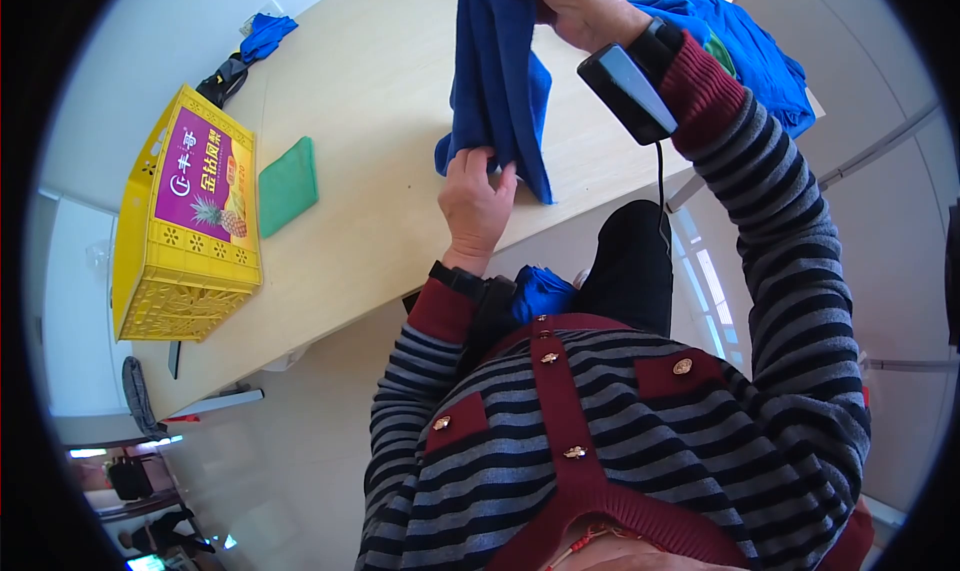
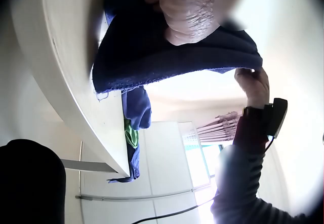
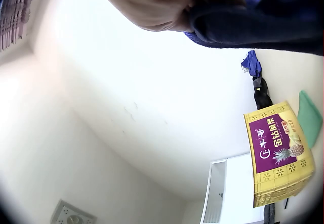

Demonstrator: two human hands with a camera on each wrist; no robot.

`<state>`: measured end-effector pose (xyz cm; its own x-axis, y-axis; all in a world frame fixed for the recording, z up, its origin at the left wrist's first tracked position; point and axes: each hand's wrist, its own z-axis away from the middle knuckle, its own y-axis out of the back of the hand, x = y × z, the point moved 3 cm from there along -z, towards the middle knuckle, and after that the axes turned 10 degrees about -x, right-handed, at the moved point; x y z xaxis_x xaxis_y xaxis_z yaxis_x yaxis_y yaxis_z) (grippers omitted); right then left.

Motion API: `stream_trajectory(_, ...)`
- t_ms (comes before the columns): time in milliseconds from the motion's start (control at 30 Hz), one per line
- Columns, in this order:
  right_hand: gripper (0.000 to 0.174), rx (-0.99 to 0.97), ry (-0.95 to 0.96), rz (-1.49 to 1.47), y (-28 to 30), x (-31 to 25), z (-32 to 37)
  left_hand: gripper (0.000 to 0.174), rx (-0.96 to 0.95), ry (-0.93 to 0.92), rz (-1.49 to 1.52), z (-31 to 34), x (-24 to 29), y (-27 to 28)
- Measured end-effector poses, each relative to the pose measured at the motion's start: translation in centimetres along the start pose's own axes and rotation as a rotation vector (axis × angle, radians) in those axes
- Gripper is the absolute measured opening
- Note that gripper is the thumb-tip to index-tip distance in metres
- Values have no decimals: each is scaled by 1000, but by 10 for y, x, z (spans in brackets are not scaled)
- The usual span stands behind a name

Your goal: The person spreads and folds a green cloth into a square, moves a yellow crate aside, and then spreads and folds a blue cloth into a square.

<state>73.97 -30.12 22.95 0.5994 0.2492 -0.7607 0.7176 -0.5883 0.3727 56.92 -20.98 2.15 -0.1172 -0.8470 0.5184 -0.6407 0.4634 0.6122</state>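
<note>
A dark blue cloth (image 1: 490, 71) hangs in a long fold over the near part of the table, its frayed hem visible in the left wrist view. My right hand (image 1: 585, 11) grips its upper end, raised above the tabletop; those fingertips are partly cut off at the head view's top edge. Lower down, my left hand (image 1: 475, 206) holds the cloth near its bottom end, with the fingers bent over the fabric and the thumb to the right. In the left wrist view, the cloth stretches between both hands.
A yellow crate (image 1: 190, 281) with a pineapple label stands at the left, beside a folded green cloth (image 1: 288, 188). Blue and green fabrics (image 1: 760, 71) are heaped at the right table edge. A small blue cloth (image 1: 267, 37) lies at the far left, and a cable (image 1: 660, 181) hangs from the right wrist.
</note>
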Motion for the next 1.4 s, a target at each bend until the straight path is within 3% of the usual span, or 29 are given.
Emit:
stream_trajectory(67,17,-28,477,653,-8,-14,4,29,-29,49,27,-4,0,-5)
stream_trajectory(100,17,-25,475,656,-8,-13,6,28,-15,53,35,-6,0,-6)
stream_trajectory(200,18,37,-99,-299,-17,-22,8,29,16,62,46,-9,-3,-4)
stream_trajectory(367,20,38,-112,-424,-7,5,2,21,152,89,182,-7,-23,21)
stream_trajectory(467,20,261,-440,-656,4,39,3,20,287,19,221,4,-15,50)
stream_trajectory(567,20,294,-483,-757,8,67,4,19,102,-361,-104,16,-6,53)
stream_trajectory(600,21,310,-502,-804,8,77,6,19,99,-361,-104,18,-8,51)
stream_trajectory(700,20,190,-358,-784,3,77,15,18,-114,-425,-163,21,-4,33)
stream_trajectory(767,20,128,-291,-769,2,76,17,19,-122,-353,-158,24,0,20)
stream_trajectory(867,20,304,-549,-822,-2,69,16,24,-133,-206,-157,21,4,8)
stream_trajectory(967,20,346,-584,-801,-5,63,23,30,-215,-1,-311,16,-4,3)
stream_trajectory(1167,18,372,-629,-824,-10,64,26,30,-185,39,-335,17,-31,-8)
stream_trajectory(1200,14,415,-649,-699,-8,67,30,29,-185,38,-294,16,-35,-9)
stream_trajectory(1300,29,502,-676,-447,4,79,45,26,-175,44,-183,12,-48,1)
stream_trajectory(1400,31,321,-520,-338,37,100,62,23,-158,70,-44,-6,-56,43)
